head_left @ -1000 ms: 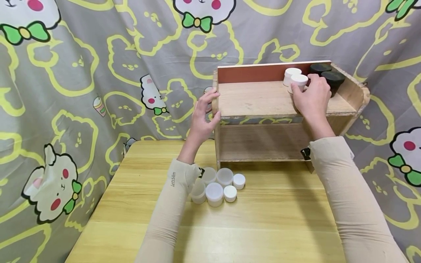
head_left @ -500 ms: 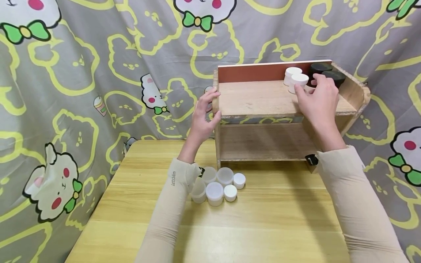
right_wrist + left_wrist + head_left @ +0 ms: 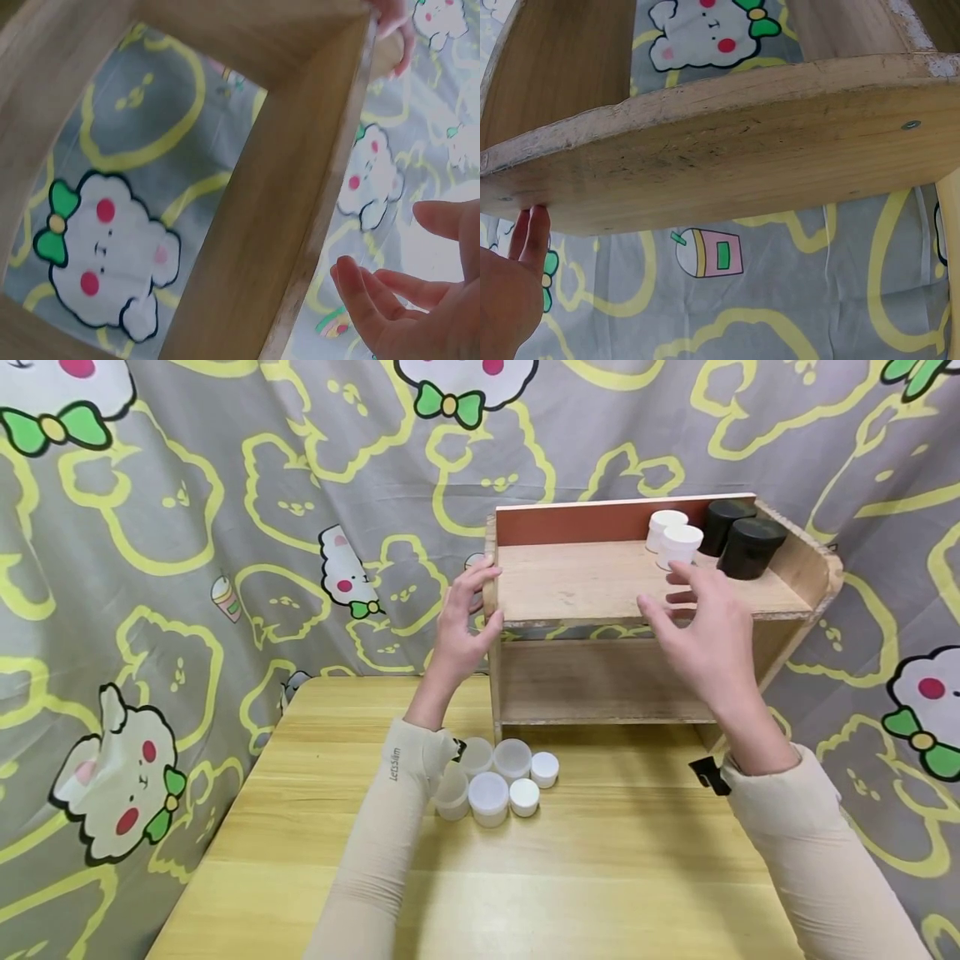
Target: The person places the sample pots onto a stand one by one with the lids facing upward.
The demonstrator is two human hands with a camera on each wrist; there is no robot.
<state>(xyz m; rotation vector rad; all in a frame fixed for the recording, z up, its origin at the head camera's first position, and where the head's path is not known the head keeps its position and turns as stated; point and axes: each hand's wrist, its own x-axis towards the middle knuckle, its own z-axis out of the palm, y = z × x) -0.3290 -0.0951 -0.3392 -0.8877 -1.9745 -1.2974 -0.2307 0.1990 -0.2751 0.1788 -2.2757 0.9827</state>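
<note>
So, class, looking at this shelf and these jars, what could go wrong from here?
The right hand is very near the front white jar, so it might bump it.
The left hand touches the shelf's side; a push there could shift it and upset the black jars.
The left sleeve is close beside the translucent jars and may knock one.

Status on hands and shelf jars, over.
Left hand touching side panel. Right hand empty. Two white jars upright on top board; two black jars close on their right.

Nook w/ cartoon curtain (image 3: pixel 375 477), tbl (image 3: pixel 600 868)
</note>
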